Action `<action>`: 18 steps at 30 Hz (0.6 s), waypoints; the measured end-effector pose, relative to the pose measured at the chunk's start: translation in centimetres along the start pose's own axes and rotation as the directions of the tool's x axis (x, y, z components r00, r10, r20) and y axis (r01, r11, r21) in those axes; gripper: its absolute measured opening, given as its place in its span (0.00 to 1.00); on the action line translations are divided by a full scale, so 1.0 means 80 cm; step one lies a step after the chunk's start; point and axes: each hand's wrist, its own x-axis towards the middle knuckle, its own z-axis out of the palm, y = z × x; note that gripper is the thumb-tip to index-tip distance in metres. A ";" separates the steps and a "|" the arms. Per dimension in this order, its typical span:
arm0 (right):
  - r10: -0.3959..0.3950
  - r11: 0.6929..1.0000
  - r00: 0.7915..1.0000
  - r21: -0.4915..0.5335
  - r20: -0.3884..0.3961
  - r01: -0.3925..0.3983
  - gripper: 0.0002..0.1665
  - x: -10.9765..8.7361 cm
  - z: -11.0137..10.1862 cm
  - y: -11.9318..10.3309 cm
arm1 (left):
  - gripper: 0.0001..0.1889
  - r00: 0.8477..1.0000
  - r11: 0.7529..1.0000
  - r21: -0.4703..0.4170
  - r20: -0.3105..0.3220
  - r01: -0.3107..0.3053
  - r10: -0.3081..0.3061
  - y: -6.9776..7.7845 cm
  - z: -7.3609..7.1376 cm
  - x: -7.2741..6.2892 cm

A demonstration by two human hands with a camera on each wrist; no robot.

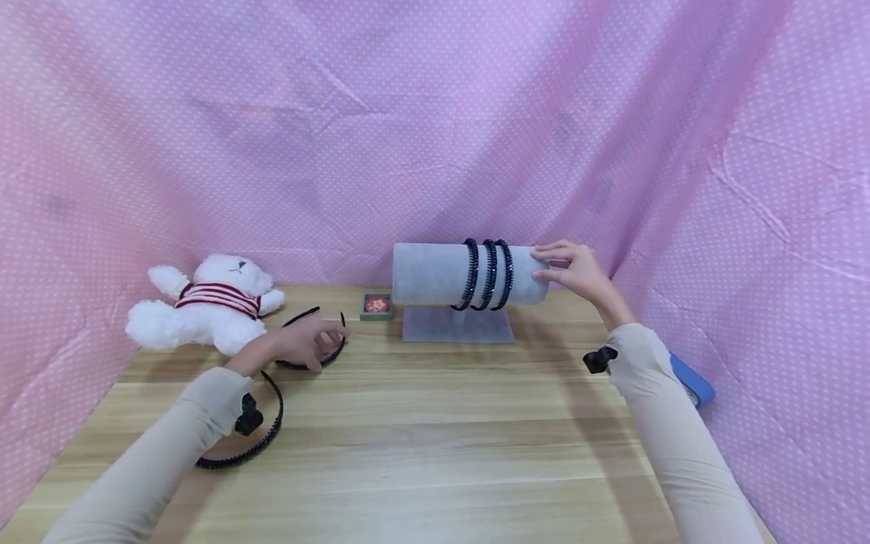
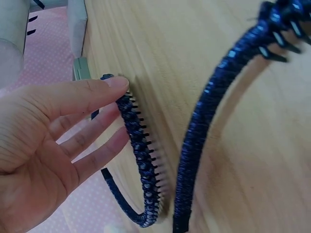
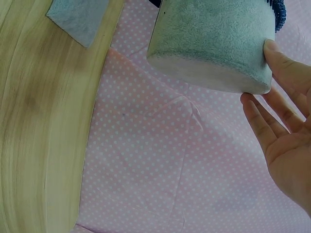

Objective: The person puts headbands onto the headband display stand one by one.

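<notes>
My left hand (image 1: 306,341) reaches over a dark beaded headband (image 2: 138,150) with comb teeth. In the left wrist view its thumb overlaps the top of the band, while the other fingers, nearly straight, sit right at the far side. A second dark headband (image 1: 277,423) lies nearer on the table, below the left wrist. My right hand (image 1: 578,272) rests its thumb and extended fingertips against the right end of a grey velvety display roll (image 1: 428,273), seen close in the right wrist view. Several dark headbands (image 1: 489,276) are fitted round the roll.
The roll stands on a flat grey base (image 1: 458,329). A small green-framed box (image 1: 376,306) with a red centre sits left of it. A white plush bear (image 1: 217,302) in a striped top lies at the left. A blue object (image 1: 692,381) is beyond the right forearm. Pink dotted cloth (image 1: 435,136) surrounds the table.
</notes>
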 end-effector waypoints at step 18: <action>-0.014 1.000 1.000 -0.010 -0.001 0.014 0.23 0.000 0.001 -0.001 | 0.27 1.000 1.000 0.017 0.025 -0.013 0.012 -0.015 0.001 -0.017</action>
